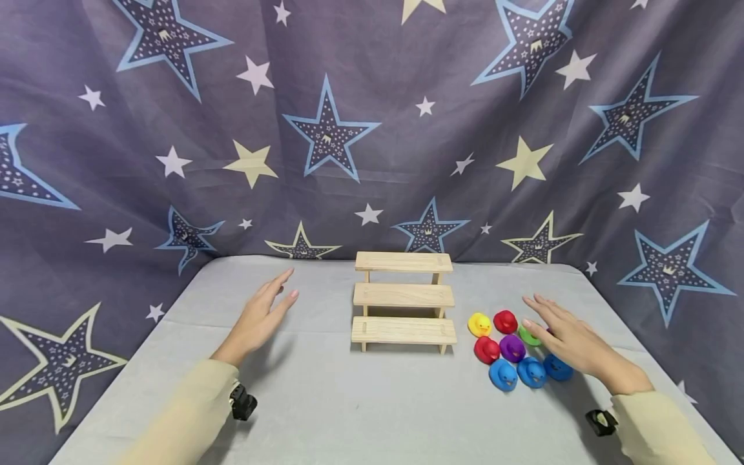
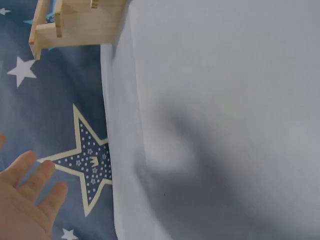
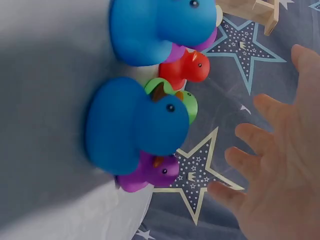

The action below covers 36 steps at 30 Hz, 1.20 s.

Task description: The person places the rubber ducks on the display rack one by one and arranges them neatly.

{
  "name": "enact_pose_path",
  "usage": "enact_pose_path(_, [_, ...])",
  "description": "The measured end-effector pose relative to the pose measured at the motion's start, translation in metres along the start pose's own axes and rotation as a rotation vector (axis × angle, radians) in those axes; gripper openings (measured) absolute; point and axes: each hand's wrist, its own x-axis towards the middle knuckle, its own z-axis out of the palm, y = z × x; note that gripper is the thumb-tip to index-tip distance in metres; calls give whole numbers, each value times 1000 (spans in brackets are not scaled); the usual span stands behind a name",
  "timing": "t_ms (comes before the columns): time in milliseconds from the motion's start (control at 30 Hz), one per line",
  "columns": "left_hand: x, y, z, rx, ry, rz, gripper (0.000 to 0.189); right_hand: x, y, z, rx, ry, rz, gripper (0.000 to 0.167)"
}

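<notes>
My left hand hovers over the left part of the table with fingers extended, holding nothing; its shadow falls on the cloth below. On the right, my right hand is spread above the edge of a group of rubber ducks, also holding nothing. The group has a yellow duck, red ducks, purple ducks, a green duck and several blue ducks. In the right wrist view a blue duck stands close, with a purple duck partly behind it. My right hand partly covers the ducks at the group's right side.
A three-step wooden stand stands at the middle back, left of the ducks. The table has a pale grey cloth. Behind it hangs a dark curtain with a star pattern. Each wrist wears a small black device.
</notes>
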Motion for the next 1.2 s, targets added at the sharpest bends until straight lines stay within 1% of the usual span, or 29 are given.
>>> enact_pose_path(133, [3,2,7,-88,16,-24,57,1,-4,1,29,-9,-3,63])
enact_pose_path(233, [6,5,11,-155,20,-60,54,2,-8,2,49,-12,-3,63])
enact_pose_path(433, [11,13,26,-299,9,-186,54,5,-12,4,78,-27,7,63])
enact_pose_path(500, [12,15,32,-345,9,-214,55,6,-12,5,86,-29,6,62])
enact_pose_path(567, [15,16,38,-393,10,-221,55,6,-12,6,91,-29,2,62])
enact_pose_path(667, [17,19,47,-470,5,-217,52,7,-12,8,107,-21,-8,62])
enact_pose_path(767, [20,23,55,-570,-12,-216,49,8,-13,9,132,-10,-22,61])
enact_pose_path(833, [21,26,61,-638,-21,-228,48,9,-14,10,148,-3,-34,59])
enact_pose_path(900, [23,29,67,-687,-27,-247,47,10,-16,11,156,1,-43,59])
enact_pose_path(1100, [31,40,82,-781,-27,-307,51,14,-23,12,158,4,-62,57])
enact_pose_path(1200, [34,44,88,-821,-36,-321,53,14,-24,12,163,7,-73,55])
